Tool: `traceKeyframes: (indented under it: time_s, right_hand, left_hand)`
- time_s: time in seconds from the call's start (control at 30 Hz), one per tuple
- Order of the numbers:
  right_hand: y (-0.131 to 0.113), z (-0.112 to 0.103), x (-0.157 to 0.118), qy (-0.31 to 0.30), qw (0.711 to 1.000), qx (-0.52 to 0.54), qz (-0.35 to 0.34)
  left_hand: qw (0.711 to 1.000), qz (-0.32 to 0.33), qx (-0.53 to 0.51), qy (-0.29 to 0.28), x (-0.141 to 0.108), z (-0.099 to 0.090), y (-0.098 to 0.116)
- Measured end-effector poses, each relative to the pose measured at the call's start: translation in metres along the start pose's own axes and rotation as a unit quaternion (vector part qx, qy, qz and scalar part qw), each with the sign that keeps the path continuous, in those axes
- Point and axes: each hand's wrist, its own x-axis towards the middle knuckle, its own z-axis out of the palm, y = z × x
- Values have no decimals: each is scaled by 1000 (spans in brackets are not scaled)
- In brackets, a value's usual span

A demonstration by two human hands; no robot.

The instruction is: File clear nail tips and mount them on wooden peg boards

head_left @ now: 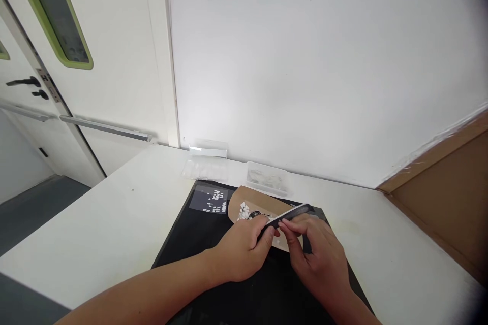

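Note:
My left hand [244, 251] is closed around the lower end of a dark flat stick with a pale edge [299, 212], which looks like a nail file. The stick slants up to the right. My right hand [318, 254] pinches thumb and forefinger together against the stick's side; whatever is between the fingertips is too small to make out. Beneath both hands lies a tan curved-edged card [249, 197] bearing white flower-shaped pieces [243, 212] and a black shape [256, 214]. My hands partly cover the card.
A black mat [198, 244] lies under the card on a white table [114, 228]. At its upper left is a dark sheet with small white pieces [209, 199]. Behind stand a clear tray [204, 168] and a translucent box [267, 176], close to the wall [285, 86].

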Motion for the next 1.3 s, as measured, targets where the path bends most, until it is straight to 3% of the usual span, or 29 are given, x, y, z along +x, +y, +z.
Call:
traceKeyframes:
  time_s: [0.27, 0.53, 0.73, 0.93, 1.1, 1.3]
  right_hand:
    - [2, -1, 1, 19, 999, -25, 23]
    - [-1, -2, 3, -9, 1000, 10, -20]
    - [5, -2, 2, 20, 999, -13, 22]
    - [1, 2, -2, -13, 1000, 11, -12]
    - [5, 0, -2, 14, 999, -17, 33]
    - [7, -2, 1, 3, 999, 3, 53]
  left_hand:
    - [1000, -3, 14, 2, 0, 0, -1]
    - [1000, 5, 1, 7, 0, 0, 0]
    - [1000, -1, -16, 12, 0, 1, -1]
    - [999, 13, -27, 25, 1, 1, -2]
    - [999, 19, -38, 23, -1, 2, -4]
    - [993, 71, 15, 94, 3, -6, 2]
